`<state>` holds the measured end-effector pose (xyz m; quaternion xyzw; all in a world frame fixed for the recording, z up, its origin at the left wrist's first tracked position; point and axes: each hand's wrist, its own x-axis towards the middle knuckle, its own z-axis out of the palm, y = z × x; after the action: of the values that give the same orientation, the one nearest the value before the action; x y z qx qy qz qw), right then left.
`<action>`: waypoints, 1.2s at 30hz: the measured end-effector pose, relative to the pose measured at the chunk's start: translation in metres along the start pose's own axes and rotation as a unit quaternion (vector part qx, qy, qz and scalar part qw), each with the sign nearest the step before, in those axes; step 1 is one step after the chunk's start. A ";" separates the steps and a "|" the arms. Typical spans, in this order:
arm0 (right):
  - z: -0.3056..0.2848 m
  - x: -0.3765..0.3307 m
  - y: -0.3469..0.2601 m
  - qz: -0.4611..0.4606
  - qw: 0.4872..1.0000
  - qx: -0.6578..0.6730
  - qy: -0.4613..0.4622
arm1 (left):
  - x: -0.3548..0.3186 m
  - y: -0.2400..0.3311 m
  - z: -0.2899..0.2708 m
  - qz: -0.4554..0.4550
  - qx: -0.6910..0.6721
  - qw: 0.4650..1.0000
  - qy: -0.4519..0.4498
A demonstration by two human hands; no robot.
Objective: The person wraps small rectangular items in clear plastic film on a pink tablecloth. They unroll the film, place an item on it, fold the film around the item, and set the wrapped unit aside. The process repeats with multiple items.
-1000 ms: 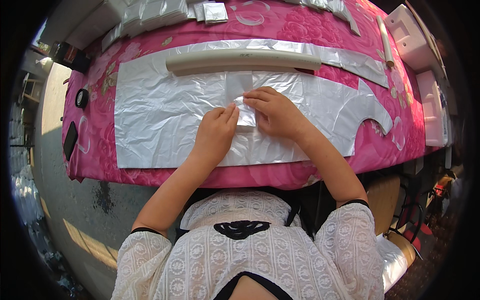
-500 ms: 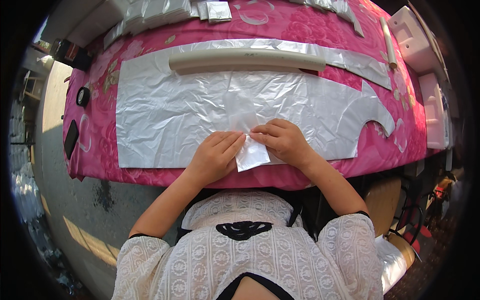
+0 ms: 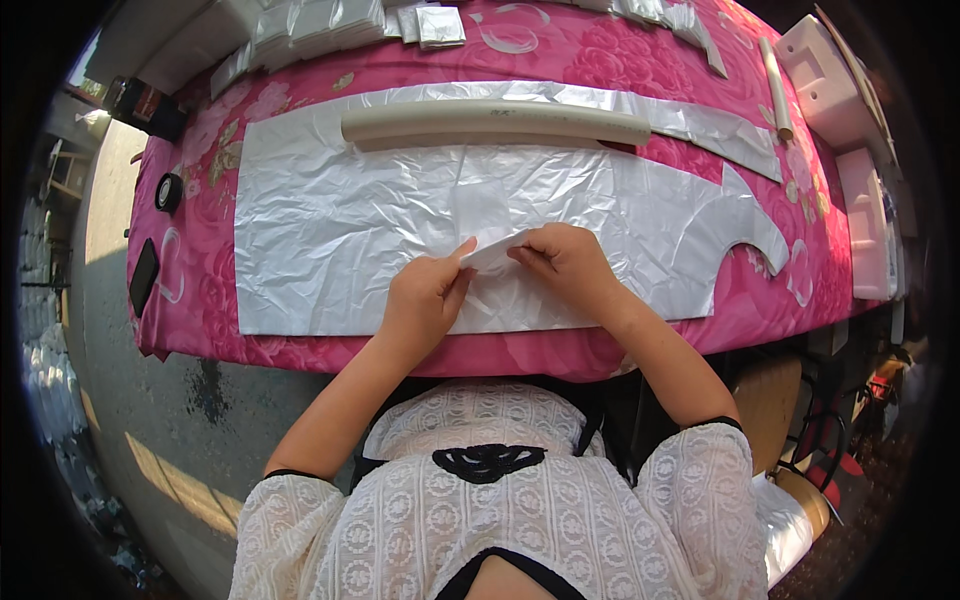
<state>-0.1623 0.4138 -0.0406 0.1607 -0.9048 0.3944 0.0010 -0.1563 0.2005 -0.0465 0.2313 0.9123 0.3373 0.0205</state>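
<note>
Both hands, left hand (image 3: 425, 295) and right hand (image 3: 568, 262), pinch a folded silver sheet (image 3: 492, 252) (grip clamped).

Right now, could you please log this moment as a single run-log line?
left hand: pinching small white sheet | right hand: pinching same sheet | under: crinkled silver sheet | behind: long tube | surface: pink floral table

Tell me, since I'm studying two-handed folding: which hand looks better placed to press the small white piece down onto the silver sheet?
Probably the right hand: it lies over the small white piece with fingers curled on its edge, above the silver sheet. The left hand only pinches the near corner.
</note>
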 end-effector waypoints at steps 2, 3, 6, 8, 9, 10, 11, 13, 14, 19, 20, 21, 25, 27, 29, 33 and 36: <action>0.000 0.016 -0.009 0.154 0.987 0.024 -0.043 | 0.009 0.000 0.003 -0.059 -0.072 0.996 0.018; 0.001 0.023 -0.007 0.135 0.990 0.014 -0.035 | 0.012 0.003 0.002 -0.084 -0.088 0.992 0.033; -0.009 0.041 -0.011 0.234 0.964 0.026 -0.124 | 0.025 0.003 -0.002 -0.130 -0.110 0.984 0.044; -0.011 0.046 -0.016 0.246 0.959 0.021 -0.141 | 0.031 -0.001 -0.004 -0.164 -0.117 0.979 0.040; -0.012 0.047 -0.016 0.254 0.956 0.018 -0.147 | 0.034 -0.001 -0.004 -0.178 -0.126 0.976 0.027; -0.011 0.049 -0.016 0.253 0.955 0.012 -0.152 | 0.036 -0.002 -0.006 -0.192 -0.136 0.972 0.014; -0.011 0.050 -0.014 0.253 0.955 0.007 -0.156 | 0.037 -0.002 -0.009 -0.205 -0.146 0.968 0.002; -0.008 0.050 -0.011 0.250 0.956 0.000 -0.153 | 0.038 0.008 -0.020 -0.198 -0.115 0.973 -0.030; -0.006 0.049 -0.009 0.246 0.958 -0.001 -0.145 | 0.038 0.011 -0.023 -0.193 -0.100 0.975 -0.046; -0.007 0.050 -0.012 0.245 0.958 -0.009 -0.148 | 0.035 0.004 -0.001 0.105 0.101 0.985 0.094; -0.009 0.050 -0.015 0.250 0.955 -0.016 -0.157 | 0.036 0.006 0.005 0.140 0.096 0.982 0.080; -0.010 0.051 -0.016 0.256 0.952 -0.024 -0.165 | 0.038 0.008 0.010 0.131 0.139 0.980 0.052; -0.004 0.048 -0.009 0.248 0.959 -0.012 -0.137 | 0.040 0.009 0.028 0.056 0.190 0.980 -0.012; -0.003 0.047 -0.012 0.249 0.960 -0.027 -0.125 | 0.039 0.007 0.029 0.048 0.184 0.981 -0.031; -0.005 0.046 -0.015 0.253 0.959 -0.035 -0.118 | 0.039 0.007 0.031 0.047 0.180 0.981 -0.047; 0.002 0.030 -0.027 0.217 0.969 -0.104 -0.055 | 0.039 0.004 0.033 0.045 0.186 0.979 -0.062; -0.001 0.014 -0.021 0.210 0.968 -0.133 -0.039 | 0.036 -0.001 0.037 0.063 0.170 0.983 -0.034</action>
<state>-0.1697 0.3969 -0.0229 -0.0187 -0.9620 0.2552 -0.0957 -0.1817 0.2381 -0.0711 0.2994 0.9388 0.1701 -0.0091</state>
